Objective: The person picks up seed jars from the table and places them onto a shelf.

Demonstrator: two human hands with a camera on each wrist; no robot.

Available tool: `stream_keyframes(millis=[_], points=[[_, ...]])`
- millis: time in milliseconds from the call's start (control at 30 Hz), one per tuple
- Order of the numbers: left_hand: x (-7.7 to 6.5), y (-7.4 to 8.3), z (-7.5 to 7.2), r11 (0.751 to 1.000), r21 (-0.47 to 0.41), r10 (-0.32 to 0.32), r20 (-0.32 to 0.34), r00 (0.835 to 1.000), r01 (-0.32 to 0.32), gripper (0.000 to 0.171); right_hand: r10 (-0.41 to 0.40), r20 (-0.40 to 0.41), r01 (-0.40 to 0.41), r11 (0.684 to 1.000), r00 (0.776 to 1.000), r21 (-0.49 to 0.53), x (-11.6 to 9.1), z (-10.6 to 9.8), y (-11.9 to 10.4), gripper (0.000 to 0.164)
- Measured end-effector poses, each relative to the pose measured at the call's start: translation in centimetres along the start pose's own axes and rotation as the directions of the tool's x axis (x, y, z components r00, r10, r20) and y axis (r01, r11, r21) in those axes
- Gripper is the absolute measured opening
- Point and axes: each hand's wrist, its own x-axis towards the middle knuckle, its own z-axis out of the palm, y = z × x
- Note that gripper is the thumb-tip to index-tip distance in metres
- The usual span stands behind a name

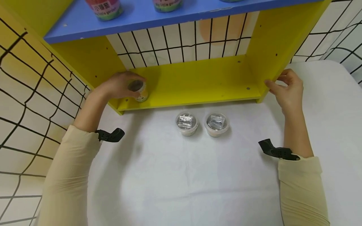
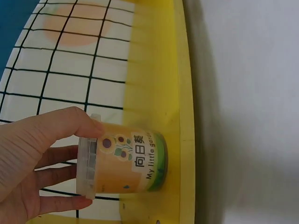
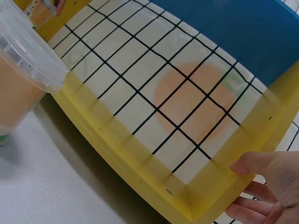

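Note:
My left hand (image 1: 120, 85) grips a lidded plastic cup (image 2: 124, 158) near its rim, at the left end of the lower yellow shelf board (image 1: 192, 84). The cup is orange with a green base, sunflower pictures and the words "My little garden". It stands upright on the board, thumb on one side and fingers on the other. At the opposite end, my right hand (image 1: 291, 89) pinches the front edge of the yellow side panel (image 1: 278, 53), thumb inside and fingers outside. Two more lidded cups, a left one (image 1: 186, 124) and a right one (image 1: 216, 124), stand on the white tablecloth before the shelf.
Above my hands runs a blue shelf board (image 1: 181, 15) bearing several cups, including a red and green one (image 1: 106, 9). Black wire grid (image 1: 181, 44) stands behind the shelf, and more grid (image 1: 25, 103) rises along the left. White cloth (image 1: 181, 175) covers the table.

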Motion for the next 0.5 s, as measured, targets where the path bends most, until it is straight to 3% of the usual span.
stream_keyframes(millis=[500], points=[[-0.3,-0.43,0.28,0.999,0.003,0.048,-0.025,0.999,-0.048,0.057,0.019,-0.001,-0.019,1.0,1.0,0.006,-0.12,0.17,-0.17,0.021]])
